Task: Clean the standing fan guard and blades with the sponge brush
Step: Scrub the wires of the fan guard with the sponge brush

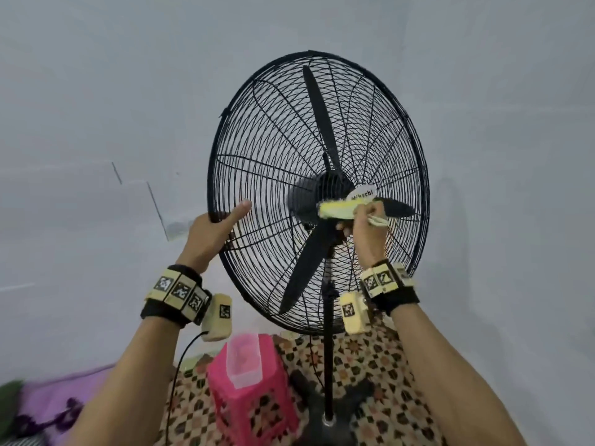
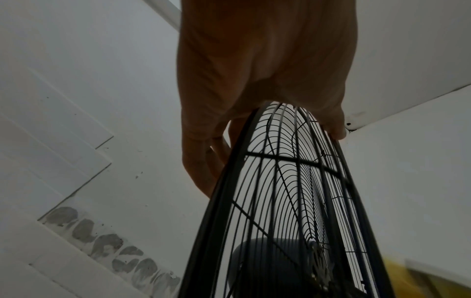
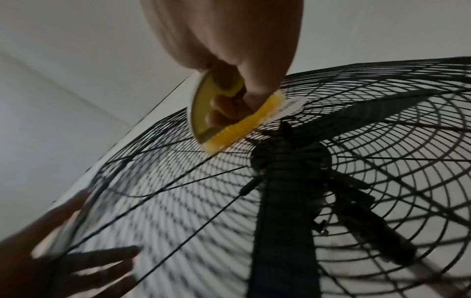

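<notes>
Pink stool point(image 1: 254, 391) w/ clear tub point(image 1: 243, 362) | L hand point(image 1: 209, 235) grips guard point(image 1: 277, 130) | R hand point(image 1: 365, 225) clasps sponge brush point(image 1: 338, 210)

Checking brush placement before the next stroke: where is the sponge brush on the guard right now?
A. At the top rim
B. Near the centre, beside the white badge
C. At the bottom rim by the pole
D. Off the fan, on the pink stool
B: the right hand holds the sponge brush against the guard wires beside the white badge at the hub.

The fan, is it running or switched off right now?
Apparently off: the three blades show sharp and separate behind the guard in the head view. The switch itself isn't visible.
</notes>
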A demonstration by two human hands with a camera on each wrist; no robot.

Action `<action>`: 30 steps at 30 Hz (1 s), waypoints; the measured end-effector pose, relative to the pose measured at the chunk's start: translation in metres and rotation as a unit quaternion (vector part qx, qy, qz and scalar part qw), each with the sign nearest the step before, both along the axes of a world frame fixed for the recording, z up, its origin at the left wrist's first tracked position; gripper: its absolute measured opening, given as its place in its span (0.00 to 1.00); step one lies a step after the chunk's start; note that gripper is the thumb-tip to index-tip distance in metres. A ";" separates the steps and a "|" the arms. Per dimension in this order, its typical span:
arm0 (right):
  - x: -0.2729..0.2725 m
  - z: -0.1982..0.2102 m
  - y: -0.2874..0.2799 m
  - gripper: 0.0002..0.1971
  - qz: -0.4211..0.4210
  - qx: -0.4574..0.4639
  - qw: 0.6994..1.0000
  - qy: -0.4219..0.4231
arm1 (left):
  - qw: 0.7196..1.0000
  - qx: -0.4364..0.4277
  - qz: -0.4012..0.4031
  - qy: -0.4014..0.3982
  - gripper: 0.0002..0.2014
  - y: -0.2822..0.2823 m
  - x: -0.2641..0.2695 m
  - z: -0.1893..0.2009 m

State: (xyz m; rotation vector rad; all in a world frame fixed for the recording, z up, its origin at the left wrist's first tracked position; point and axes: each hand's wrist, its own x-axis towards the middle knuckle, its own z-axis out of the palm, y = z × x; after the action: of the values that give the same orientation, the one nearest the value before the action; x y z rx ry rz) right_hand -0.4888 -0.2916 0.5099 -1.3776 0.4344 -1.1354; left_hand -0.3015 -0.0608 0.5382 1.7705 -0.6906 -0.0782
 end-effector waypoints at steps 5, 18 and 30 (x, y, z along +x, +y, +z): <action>0.005 -0.015 0.033 0.05 0.127 -0.079 0.989 0.015 | 1.000 0.000 0.008 -0.009 0.41 0.002 0.006 -0.002; 0.006 -0.012 0.053 0.03 0.022 0.006 0.999 -0.042 | 1.000 0.010 -0.016 -0.004 0.39 0.000 0.012 -0.003; 0.022 -0.021 0.099 0.03 0.010 0.013 0.998 -0.056 | 0.999 0.014 -0.039 0.003 0.40 0.002 0.012 0.001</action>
State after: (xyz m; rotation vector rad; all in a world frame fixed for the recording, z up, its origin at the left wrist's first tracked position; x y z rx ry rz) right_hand -0.4672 -0.1929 0.4891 -1.2861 0.3519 -1.1808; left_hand -0.2894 -0.0584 0.5392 1.7688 -0.7572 -0.1476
